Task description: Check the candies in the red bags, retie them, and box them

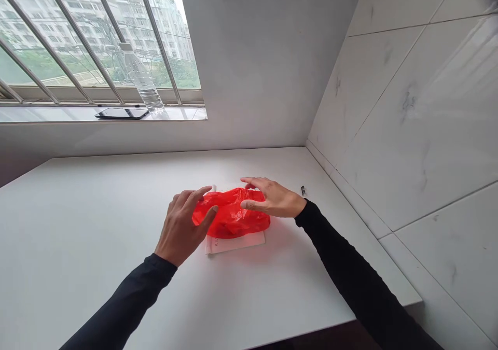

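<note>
A crumpled red plastic bag [229,220] lies on the white table [116,205], over a flat white item [237,243] with small dark print along its left side. I cannot make out whether that item is a book or a packet. At the bag's left end is my left hand [184,223], fingers apart and thumb stretched toward the bag. My right hand [272,197] hovers over the bag's right end with its thumb and fingers spread. Neither hand visibly grips anything; whether the fingertips touch the plastic is hard to tell.
Near the right wrist, a small dark object [303,190] lies on the table. A clear water bottle [143,78] and a phone-like dark slab [122,113] rest on the windowsill [46,114] behind. A marbled tile wall [408,132] borders the table on the right.
</note>
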Demonstrator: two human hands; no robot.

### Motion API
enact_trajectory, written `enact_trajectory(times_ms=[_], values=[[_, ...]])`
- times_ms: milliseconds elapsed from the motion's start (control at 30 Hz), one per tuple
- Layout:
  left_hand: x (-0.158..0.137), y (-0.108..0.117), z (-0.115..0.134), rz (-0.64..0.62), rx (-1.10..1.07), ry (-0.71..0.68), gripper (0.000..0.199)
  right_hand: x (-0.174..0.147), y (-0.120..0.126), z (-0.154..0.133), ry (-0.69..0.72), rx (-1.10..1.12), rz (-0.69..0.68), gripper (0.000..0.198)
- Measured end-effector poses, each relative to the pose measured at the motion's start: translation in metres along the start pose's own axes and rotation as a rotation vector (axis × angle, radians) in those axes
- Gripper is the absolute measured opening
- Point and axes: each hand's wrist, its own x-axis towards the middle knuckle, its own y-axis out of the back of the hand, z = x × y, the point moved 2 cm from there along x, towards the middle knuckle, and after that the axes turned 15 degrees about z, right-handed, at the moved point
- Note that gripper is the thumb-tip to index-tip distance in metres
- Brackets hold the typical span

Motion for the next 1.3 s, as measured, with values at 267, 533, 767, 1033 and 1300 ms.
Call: enact_trajectory(times_ms=[267, 533, 767, 1033, 1300], values=[[0.01, 0.018, -0.018, 0.18, 0.015, 0.492, 0.018, -0.002, 0.03, -0.003, -0.172, 0.029, 0.201, 0.044], [0.032, 0.029, 0.017, 0.015, 0.027, 0.361, 0.047, -0.009, 0.035, -0.02, -0.123, 0.07, 0.121, 0.046], [0.05, 0.017, 0.015, 0.181, 0.115, 0.408, 0.02, -0.02, 0.057, -0.029, -0.17, 0.027, 0.123, 0.018], [0.029, 0.018, 0.015, 0.122, -0.288, 0.666, 0.031, -0.022, 0.036, -0.061, 0.298, 0.076, 0.524, 0.024], [0.027, 0.013, 0.015, 0.035, -0.463, 0.64, 0.02, -0.015, -0.006, -0.039, 0.126, -0.152, -0.017, 0.028]])
